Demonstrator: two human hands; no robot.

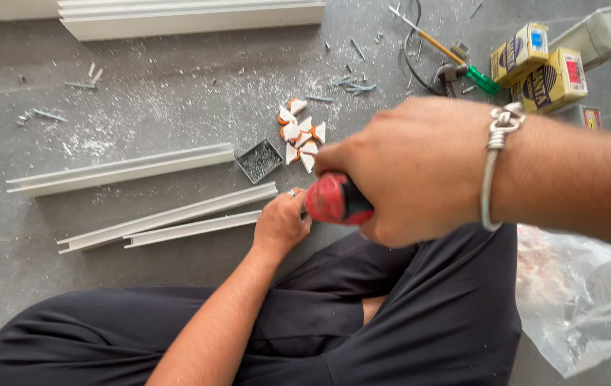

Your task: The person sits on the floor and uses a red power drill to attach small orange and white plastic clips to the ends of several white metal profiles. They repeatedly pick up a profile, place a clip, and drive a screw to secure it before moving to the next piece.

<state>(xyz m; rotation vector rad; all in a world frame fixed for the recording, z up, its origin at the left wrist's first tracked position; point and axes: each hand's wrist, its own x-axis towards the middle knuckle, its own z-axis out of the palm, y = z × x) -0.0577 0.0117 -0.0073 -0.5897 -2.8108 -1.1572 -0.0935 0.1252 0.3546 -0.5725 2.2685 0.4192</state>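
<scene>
Grey concrete floor [176, 93], dusted with white shavings and stray screws; person sits cross-legged on it in dark trousers. Right hand [420, 171] is fisted tight round the red-and-black handle of a screwdriver [335, 200], wrist wearing a silver metal bangle [495, 164]; the shaft is hidden behind the left hand, so I can't tell where the tip sits. Left hand [282, 223] is curled, fingers pressed down at the near end of two long white plastic channel strips [176, 218], apparently pinning them so they don't shift under the driver. Just beyond the left hand: small square dark tray of screws [259, 161] and a heap of white-and-orange corner clips [301, 136], both within easy reach. Past the right hand: yellow cardboard boxes [541, 71], green-handled tool [462, 64]. Under the right forearm, clear plastic bag [584, 300].
</scene>
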